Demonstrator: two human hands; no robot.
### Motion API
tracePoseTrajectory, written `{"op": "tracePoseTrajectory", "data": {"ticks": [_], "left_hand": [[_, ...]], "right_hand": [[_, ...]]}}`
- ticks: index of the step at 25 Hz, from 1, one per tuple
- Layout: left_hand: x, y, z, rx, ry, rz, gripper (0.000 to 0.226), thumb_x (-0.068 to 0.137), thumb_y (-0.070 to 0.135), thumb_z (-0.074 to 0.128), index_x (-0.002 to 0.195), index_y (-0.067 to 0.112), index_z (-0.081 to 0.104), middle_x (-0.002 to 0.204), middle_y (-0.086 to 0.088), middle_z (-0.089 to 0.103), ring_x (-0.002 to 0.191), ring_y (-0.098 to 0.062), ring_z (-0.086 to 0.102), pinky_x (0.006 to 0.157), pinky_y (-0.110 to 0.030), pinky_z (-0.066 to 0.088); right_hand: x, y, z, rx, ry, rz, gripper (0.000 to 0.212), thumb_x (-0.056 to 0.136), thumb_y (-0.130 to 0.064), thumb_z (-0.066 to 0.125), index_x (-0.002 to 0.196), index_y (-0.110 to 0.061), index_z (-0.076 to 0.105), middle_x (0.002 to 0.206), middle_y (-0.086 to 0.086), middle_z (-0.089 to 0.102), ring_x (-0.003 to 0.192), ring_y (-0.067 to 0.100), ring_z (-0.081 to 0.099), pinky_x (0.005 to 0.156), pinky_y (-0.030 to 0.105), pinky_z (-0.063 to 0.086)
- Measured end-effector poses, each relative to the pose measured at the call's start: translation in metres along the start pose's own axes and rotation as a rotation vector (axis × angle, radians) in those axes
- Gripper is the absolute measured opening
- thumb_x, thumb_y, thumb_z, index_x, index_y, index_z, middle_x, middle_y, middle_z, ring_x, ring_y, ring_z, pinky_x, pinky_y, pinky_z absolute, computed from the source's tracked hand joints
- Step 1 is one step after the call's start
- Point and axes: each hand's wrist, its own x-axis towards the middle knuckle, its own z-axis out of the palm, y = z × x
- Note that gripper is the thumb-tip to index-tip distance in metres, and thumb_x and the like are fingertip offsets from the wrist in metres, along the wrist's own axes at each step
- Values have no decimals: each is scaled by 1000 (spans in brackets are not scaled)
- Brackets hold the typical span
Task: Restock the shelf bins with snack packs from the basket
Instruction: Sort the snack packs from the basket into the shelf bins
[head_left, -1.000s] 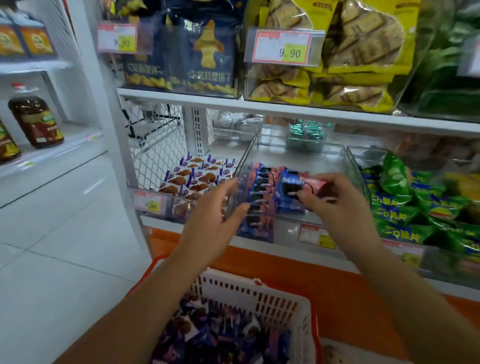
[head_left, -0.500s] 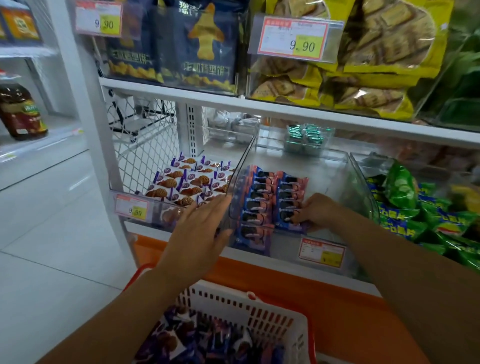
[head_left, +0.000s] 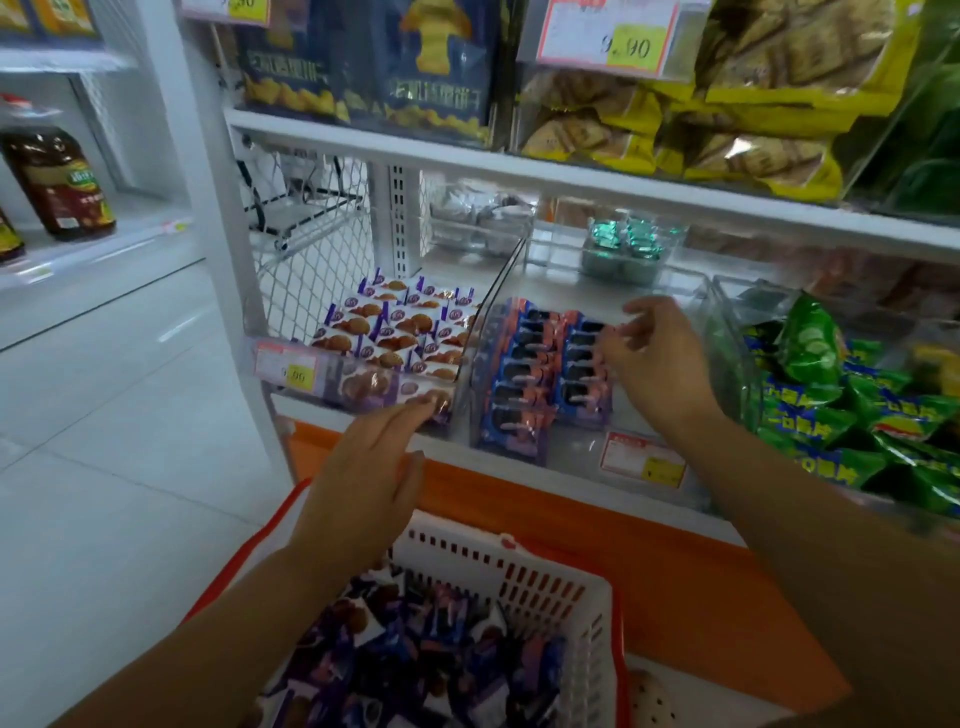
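Two hands out. Left hand (head_left: 374, 467) flat, fingers straight and together, tips at front of cookie bin (head_left: 363, 387). Right hand (head_left: 660, 358) over packs (head_left: 545, 364) in clear middle bin (head_left: 498, 291); fingertips (head_left: 615, 338) blurred, pinching or merely touching, cannot tell. Glossy blue-pink packs in two rows, long axes crosswise, rows running front to back. More in white slotted basket (head_left: 498, 558) below, cut off by frame.

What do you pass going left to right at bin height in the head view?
Oil bottle → brown cookie packs → blue cookie packs → right hand → green chip bags.
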Motion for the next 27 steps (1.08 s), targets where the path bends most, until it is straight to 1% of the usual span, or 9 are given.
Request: {"op": "tracePoseTrajectory", "data": {"ticks": [2, 4, 8, 10, 15, 20, 23, 25, 27], "left_hand": [[-31, -15, 7, 28, -179, -60, 43, 97, 21, 54, 139, 24, 48, 138, 8, 49, 125, -7, 45, 106, -32, 43], [-64, -31, 18, 25, -424, -184, 40, 97, 22, 53, 137, 27, 48, 140, 8, 48, 125, -13, 48, 107, -34, 44], [-120, -49, 50, 58, -905, -258, 47, 102, 29, 46, 147, 22, 36, 155, 2, 29, 140, -21, 32, 114, -36, 32], [-143, -53, 67, 105, -1028, -264, 52, 104, 31, 42, 152, 22, 27, 160, 1, 18, 143, -24, 26, 115, -37, 30], [-181, -69, 99, 284, -1212, -245, 62, 101, 46, 40, 155, 28, 13, 164, 0, 5, 148, -28, 14, 117, -48, 22], [-181, -67, 103, 288, -1226, -271, 61, 101, 46, 38, 155, 26, 16, 162, -2, 13, 146, -28, 18, 117, -49, 17], [-170, -59, 98, 210, -1140, -313, 61, 99, 41, 46, 153, 23, 23, 159, -4, 23, 144, -27, 24, 117, -44, 25], [-159, -48, 94, 70, -1080, -391, 60, 99, 35, 52, 152, 23, 27, 156, -4, 29, 137, -25, 35, 112, -38, 35], [-148, -34, 89, -287, -1050, -598, 60, 98, 28, 56, 152, 27, 28, 154, -1, 33, 119, -17, 49, 94, -30, 49]], "right_hand": [[-53, -16, 6, 209, 56, -237, 15, 92, -20, 56, 105, -22, 51, 86, -5, 57, 75, 9, 56, 65, 24, 50], [-108, -10, 34, 135, -169, -334, 11, 94, -22, 51, 105, -23, 51, 84, -8, 55, 70, 7, 53, 57, 18, 46], [-173, 82, 117, -379, -851, -38, 32, 98, -19, 45, 129, -18, 50, 124, 3, 56, 106, 18, 57, 88, 31, 48], [-190, 130, 141, -549, -1023, 86, 42, 95, -15, 47, 137, -13, 45, 136, 12, 49, 123, 31, 49, 101, 39, 41], [-221, 192, 170, -725, -1145, 63, 74, 95, -25, 50, 155, -14, 7, 158, 15, 15, 142, 37, 21, 117, 47, 21], [-239, 187, 175, -1010, -1094, -79, 42, 97, -23, 44, 137, -10, 43, 142, 13, 40, 132, 34, 34, 114, 45, 25], [-225, 161, 157, -800, -1156, 56, 21, 93, -27, 56, 108, -13, 60, 114, 10, 59, 109, 25, 53, 95, 35, 45], [-210, 142, 138, -403, -1157, 387, 22, 88, -31, 64, 71, -19, 56, 74, 2, 56, 68, 16, 54, 65, 29, 46], [-202, 122, 120, -10, -1064, 709, 21, 90, -27, 61, 71, -19, 55, 72, 3, 56, 62, 15, 54, 60, 29, 46]]}}
